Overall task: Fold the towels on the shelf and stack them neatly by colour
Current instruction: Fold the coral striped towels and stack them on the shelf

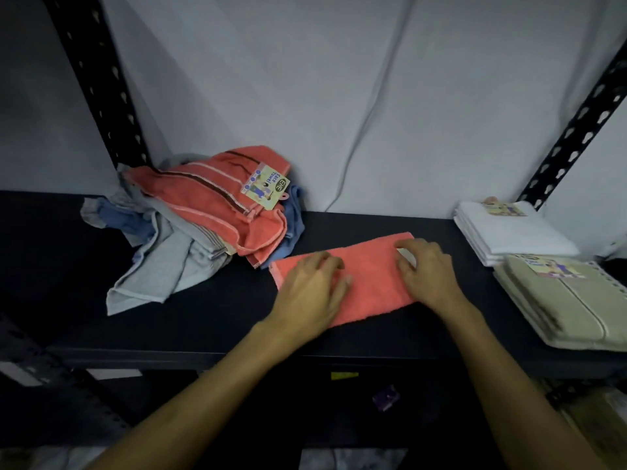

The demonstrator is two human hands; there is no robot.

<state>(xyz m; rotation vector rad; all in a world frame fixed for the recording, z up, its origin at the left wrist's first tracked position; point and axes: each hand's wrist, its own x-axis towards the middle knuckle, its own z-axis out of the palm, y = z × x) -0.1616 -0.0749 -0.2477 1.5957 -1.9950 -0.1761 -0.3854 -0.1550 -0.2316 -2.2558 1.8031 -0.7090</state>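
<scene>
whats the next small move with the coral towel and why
Probably fold the coral towel in half, end over end. It lies as a long strip under the left hand and right hand, longer than the folded white stack and beige stack.

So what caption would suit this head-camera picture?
Both hands, left and right, press a coral towel flat on the shelf between unfolded pile and folded stacks.
</scene>
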